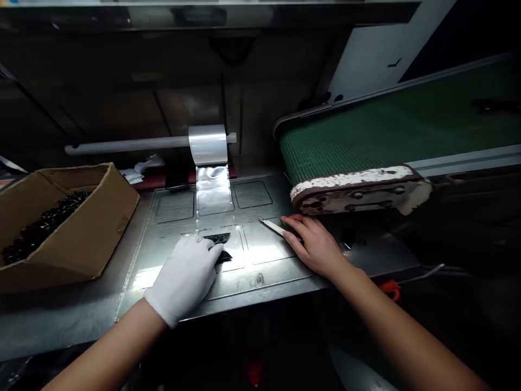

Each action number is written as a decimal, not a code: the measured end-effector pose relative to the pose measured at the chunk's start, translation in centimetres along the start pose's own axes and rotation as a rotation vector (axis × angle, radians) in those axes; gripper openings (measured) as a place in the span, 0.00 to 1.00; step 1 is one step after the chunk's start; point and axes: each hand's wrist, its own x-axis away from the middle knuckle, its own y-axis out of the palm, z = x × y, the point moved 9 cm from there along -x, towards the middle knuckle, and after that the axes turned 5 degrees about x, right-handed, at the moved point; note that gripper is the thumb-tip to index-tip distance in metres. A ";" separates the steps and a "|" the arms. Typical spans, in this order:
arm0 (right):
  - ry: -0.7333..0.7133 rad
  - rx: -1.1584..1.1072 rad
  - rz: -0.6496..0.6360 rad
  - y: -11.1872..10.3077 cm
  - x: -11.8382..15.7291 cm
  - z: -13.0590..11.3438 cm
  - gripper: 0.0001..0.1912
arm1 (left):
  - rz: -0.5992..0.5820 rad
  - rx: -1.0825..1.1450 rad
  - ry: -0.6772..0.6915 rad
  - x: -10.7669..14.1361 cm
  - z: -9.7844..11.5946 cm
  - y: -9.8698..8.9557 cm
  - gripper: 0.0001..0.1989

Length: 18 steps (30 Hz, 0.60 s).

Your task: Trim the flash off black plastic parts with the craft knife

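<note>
Left hand (185,277), gloved, has thumb and fingers drawn together on the black part (222,238); the part shows above and below the thumb, and whether it is 1 piece or 2 cannot be told. Part location: on the plate (142,269), between the film (214,198) and the front edge. Right hand (317,244), bare, has its fingers partly spread, with the thumb at the white tool (272,226); whether it grips cannot be told. Bare plate separates the 2 hands. Front edge passes beneath both wrists. Conveyor (358,136) end limits clearance behind the right hand. Bare plate extends from the left hand toward the box (97,233). Roll (208,145) sits on the rod (134,144), behind the plate.
</note>
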 end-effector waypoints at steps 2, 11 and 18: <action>0.018 -0.012 0.039 -0.3 0.2 0.2 0.21 | 0.029 -0.033 -0.010 -0.2 0.3 0.1 0.11; 0.011 -0.061 0.243 -2.9 1.7 -0.4 0.17 | 0.301 0.069 -0.116 5.8 -0.2 -1.4 0.13; -0.188 -0.226 0.122 -2.3 0.8 -12.6 0.14 | 0.439 0.194 -0.197 9.0 -2.1 0.0 0.16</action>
